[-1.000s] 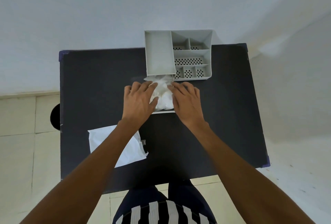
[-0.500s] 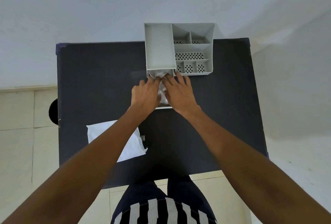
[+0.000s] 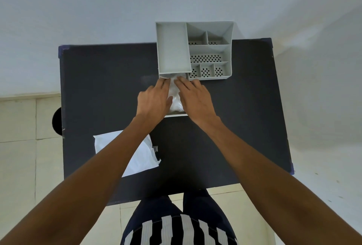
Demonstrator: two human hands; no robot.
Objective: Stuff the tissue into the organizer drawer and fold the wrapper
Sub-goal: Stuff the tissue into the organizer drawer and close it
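Note:
A grey organizer (image 3: 209, 50) with several compartments stands at the table's far edge. Its drawer (image 3: 176, 115) is pulled out toward me below the left compartment; only the white front edge shows. Crumpled white tissue (image 3: 175, 97) fills the drawer between my hands. My left hand (image 3: 153, 99) lies flat on the tissue's left side, fingers reaching to the organizer's front. My right hand (image 3: 193, 98) presses flat on the right side. The white wrapper (image 3: 141, 156) lies flat on the table near left, partly under my left forearm.
The dark table (image 3: 244, 117) spans the view, with pale wall behind and tiled floor (image 3: 19, 127) on the left. A round dark object (image 3: 56, 121) sits beside the table's left edge. My striped clothing shows below the near edge.
Both hands have moved forward toward the organizer, pressing the tissue down and inward. Less tissue shows between them than a second ago.

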